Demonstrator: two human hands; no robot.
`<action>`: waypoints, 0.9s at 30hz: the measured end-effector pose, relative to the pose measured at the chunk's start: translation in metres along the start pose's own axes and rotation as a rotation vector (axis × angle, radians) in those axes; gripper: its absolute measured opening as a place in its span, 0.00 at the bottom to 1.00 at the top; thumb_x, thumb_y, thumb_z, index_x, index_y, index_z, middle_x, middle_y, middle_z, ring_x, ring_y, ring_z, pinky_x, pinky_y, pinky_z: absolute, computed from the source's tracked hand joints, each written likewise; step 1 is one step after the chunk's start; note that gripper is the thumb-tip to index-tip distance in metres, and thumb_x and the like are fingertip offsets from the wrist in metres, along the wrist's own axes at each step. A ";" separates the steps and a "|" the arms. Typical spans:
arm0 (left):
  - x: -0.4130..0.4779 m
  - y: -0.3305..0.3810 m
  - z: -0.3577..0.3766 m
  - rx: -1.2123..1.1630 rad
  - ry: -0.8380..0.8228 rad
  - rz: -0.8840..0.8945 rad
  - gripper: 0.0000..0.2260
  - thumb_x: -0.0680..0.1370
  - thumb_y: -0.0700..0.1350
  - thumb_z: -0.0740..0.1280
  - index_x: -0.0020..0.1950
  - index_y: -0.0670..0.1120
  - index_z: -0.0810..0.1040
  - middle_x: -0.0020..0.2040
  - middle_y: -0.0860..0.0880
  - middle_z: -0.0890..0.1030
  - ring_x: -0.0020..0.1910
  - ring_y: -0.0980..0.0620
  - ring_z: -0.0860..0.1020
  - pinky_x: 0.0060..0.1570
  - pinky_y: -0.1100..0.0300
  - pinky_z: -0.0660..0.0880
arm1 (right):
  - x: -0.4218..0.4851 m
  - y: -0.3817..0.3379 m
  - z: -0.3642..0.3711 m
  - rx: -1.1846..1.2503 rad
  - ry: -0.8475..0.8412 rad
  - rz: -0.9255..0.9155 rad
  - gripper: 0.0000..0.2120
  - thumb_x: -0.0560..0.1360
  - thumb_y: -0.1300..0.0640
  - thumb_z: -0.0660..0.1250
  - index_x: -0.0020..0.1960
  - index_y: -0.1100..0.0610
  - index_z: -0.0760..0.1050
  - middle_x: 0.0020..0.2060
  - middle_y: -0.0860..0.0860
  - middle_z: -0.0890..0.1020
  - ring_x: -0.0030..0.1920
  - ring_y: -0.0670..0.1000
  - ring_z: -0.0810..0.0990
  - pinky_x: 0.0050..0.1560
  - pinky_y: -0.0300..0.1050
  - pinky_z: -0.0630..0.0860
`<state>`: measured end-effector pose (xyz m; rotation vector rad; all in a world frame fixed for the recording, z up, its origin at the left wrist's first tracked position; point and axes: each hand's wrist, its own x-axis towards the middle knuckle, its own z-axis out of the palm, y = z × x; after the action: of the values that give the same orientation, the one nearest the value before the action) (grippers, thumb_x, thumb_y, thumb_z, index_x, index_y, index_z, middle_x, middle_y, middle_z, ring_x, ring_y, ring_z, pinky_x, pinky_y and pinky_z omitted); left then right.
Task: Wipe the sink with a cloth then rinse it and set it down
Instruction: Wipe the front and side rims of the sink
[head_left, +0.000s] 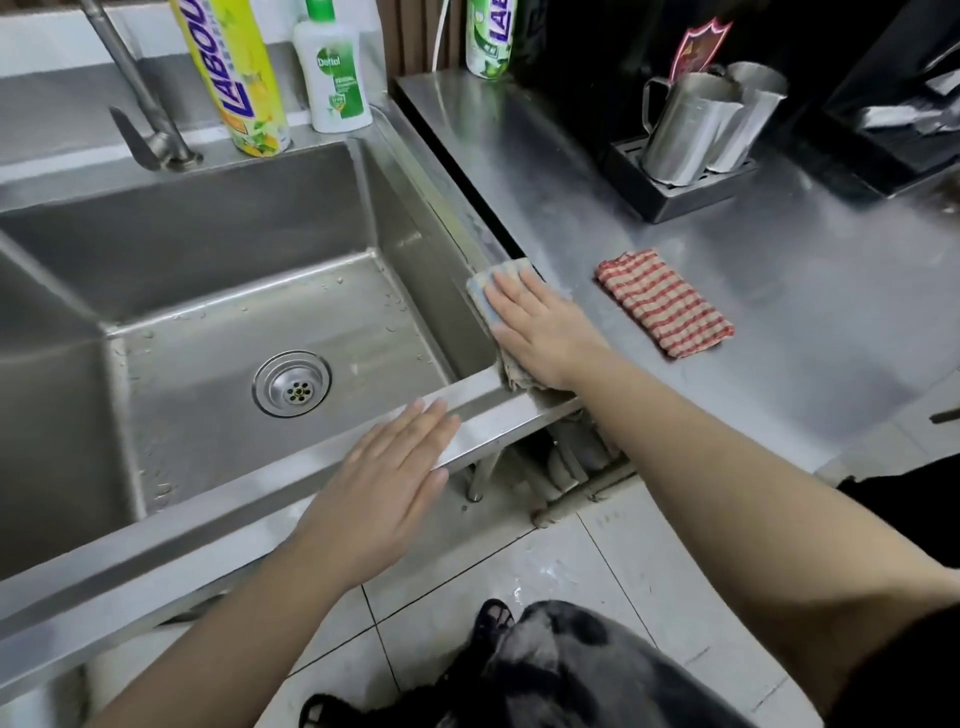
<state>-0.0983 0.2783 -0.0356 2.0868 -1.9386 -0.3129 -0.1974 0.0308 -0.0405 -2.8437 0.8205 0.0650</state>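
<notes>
Pressing the cloth (480, 291) flat-palmed on the sink (234, 218) rim, the right hand (540, 327) lies open; basin holds droplets.

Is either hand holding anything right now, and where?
The right hand presses flat on a pale cloth at the sink's right rim, palm on its middle, no grip. The left hand is open on the front rim, holding nothing.

White tiled floor (597, 582), wet patch; steel counter (779, 312) at right; dark wall behind; slatted wood panel (421, 36).
</notes>
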 end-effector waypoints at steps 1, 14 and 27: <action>0.014 0.002 0.001 0.016 -0.026 0.058 0.23 0.81 0.53 0.45 0.74 0.49 0.59 0.75 0.51 0.61 0.75 0.53 0.54 0.71 0.57 0.50 | 0.018 0.000 -0.004 -0.016 -0.006 -0.009 0.26 0.81 0.46 0.47 0.77 0.52 0.49 0.77 0.50 0.52 0.77 0.52 0.47 0.75 0.55 0.49; 0.062 0.006 0.008 0.049 -0.143 0.190 0.23 0.82 0.54 0.45 0.76 0.49 0.55 0.76 0.52 0.56 0.76 0.55 0.51 0.72 0.59 0.46 | 0.039 0.014 -0.017 -0.080 -0.053 -0.102 0.26 0.79 0.41 0.45 0.76 0.42 0.46 0.77 0.48 0.44 0.76 0.54 0.40 0.73 0.56 0.43; 0.077 -0.004 0.001 -0.104 -0.175 0.197 0.22 0.82 0.55 0.46 0.75 0.52 0.56 0.76 0.56 0.56 0.75 0.60 0.49 0.72 0.61 0.47 | 0.020 0.023 -0.011 -0.041 -0.002 -0.199 0.31 0.74 0.43 0.35 0.76 0.48 0.49 0.77 0.51 0.49 0.77 0.55 0.43 0.72 0.59 0.45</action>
<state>-0.0889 0.2016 -0.0360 1.8393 -2.1571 -0.5572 -0.1929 -0.0003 -0.0347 -2.9461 0.5382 0.0588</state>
